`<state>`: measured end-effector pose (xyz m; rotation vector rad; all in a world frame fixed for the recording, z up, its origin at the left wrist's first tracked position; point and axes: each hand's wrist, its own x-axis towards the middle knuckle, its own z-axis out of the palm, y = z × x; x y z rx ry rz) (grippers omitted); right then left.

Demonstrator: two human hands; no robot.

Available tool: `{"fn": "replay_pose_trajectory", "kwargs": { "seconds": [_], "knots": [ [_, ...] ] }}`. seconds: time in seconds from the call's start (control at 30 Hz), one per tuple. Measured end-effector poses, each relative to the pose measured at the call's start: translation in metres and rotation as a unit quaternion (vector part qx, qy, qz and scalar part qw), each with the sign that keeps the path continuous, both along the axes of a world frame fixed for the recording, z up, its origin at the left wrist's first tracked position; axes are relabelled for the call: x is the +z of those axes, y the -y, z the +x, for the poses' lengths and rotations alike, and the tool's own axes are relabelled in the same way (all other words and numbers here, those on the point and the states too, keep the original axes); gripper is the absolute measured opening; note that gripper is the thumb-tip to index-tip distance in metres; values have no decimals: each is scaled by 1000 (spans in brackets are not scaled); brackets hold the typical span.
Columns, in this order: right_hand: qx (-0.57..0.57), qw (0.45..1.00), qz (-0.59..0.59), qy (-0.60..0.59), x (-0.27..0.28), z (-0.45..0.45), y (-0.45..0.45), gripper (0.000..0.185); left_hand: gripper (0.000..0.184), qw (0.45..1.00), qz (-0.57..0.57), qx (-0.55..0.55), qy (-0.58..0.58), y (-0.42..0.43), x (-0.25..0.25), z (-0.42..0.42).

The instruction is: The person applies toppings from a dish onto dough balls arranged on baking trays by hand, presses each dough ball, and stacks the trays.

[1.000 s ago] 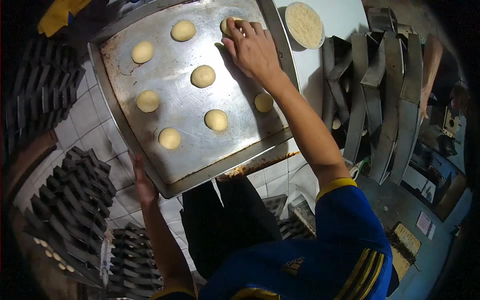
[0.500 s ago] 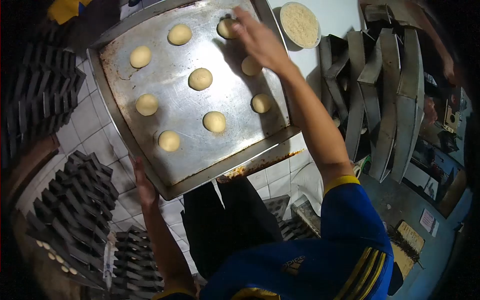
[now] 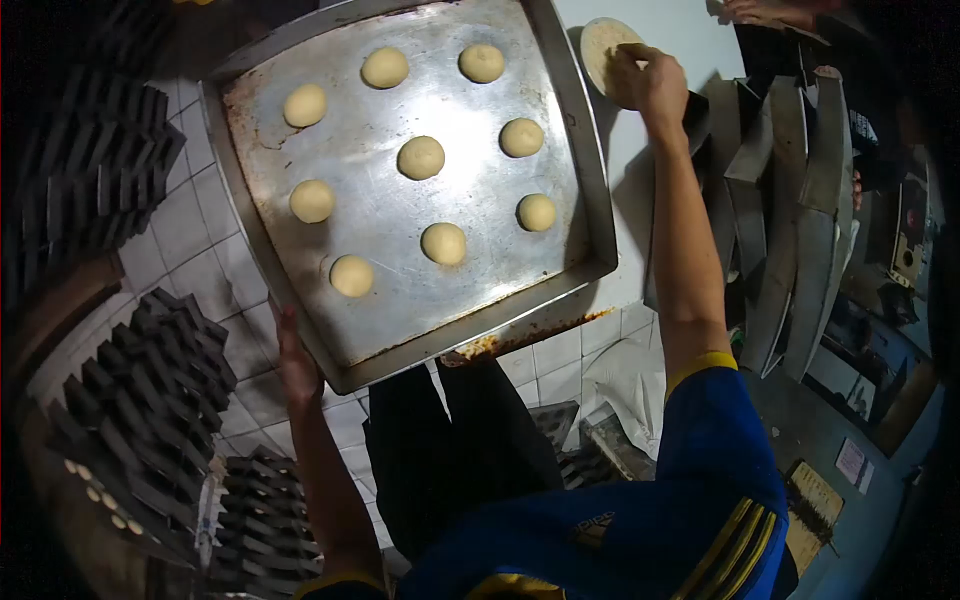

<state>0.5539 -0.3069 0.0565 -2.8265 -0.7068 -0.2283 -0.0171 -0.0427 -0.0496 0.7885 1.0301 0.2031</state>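
Observation:
A large square metal baking tray (image 3: 380,320) fills the middle of the view, with several round dough balls (image 3: 421,158) spaced over its bottom. My left hand (image 3: 300,362) grips the tray at its near left corner, thumb up along the outer wall and the other fingers hidden. To the right of the tray, my right hand (image 3: 657,88) is over a bowl of pale crumbs (image 3: 603,48). Its fingers are bent and pinched together, the tips down at the crumbs.
Stacked metal trays (image 3: 775,180) stand close on the right. Piles of dark folded tins (image 3: 150,385) line the left side. A white tabletop (image 3: 625,215) lies under the bowl. Another person's hand (image 3: 770,12) shows at the top right.
My right hand has moved from above the dough balls on the tray to the bowl at the right. The tray sits slightly farther right in view, my left hand still on it.

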Motion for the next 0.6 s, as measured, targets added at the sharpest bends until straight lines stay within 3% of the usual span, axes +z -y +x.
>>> {"fn": "replay_pose_trajectory", "kwargs": {
  "seconds": [0.03, 0.1, 0.13, 0.27, 0.37, 0.5, 0.57, 0.6],
  "knots": [
    [-65, 993, 57, -78, 0, 6, 1, 32, 81, 1000, -1, -3, 10, 0, -7, -4],
    [-42, 960, 224, -161, -5, 14, 2, 36, 87, 1000, -19, 3, -24, -1, -9, -6],
    [-56, 905, 326, -268, -5, 10, -1, 41, 91, 1000, -7, -15, -19, -1, 0, -1],
    [-44, 860, 320, -395, 21, -49, -57, 42, 94, 996, 45, -40, -64, 3, 6, 3],
    [124, 870, 299, -372, 2, -81, -105, 39, 95, 997, 34, -27, -65, 5, 21, 12],
    [224, 918, 218, -244, -14, -117, -169, 28, 97, 997, 42, -38, -50, 5, 40, 26],
    [235, 947, 177, -126, -17, -132, -194, 19, 99, 996, 58, -29, -62, 7, 43, 29],
    [235, 947, 176, -127, -16, -134, -200, 19, 99, 996, 57, -29, -62, 7, 42, 28]
  ]
}}
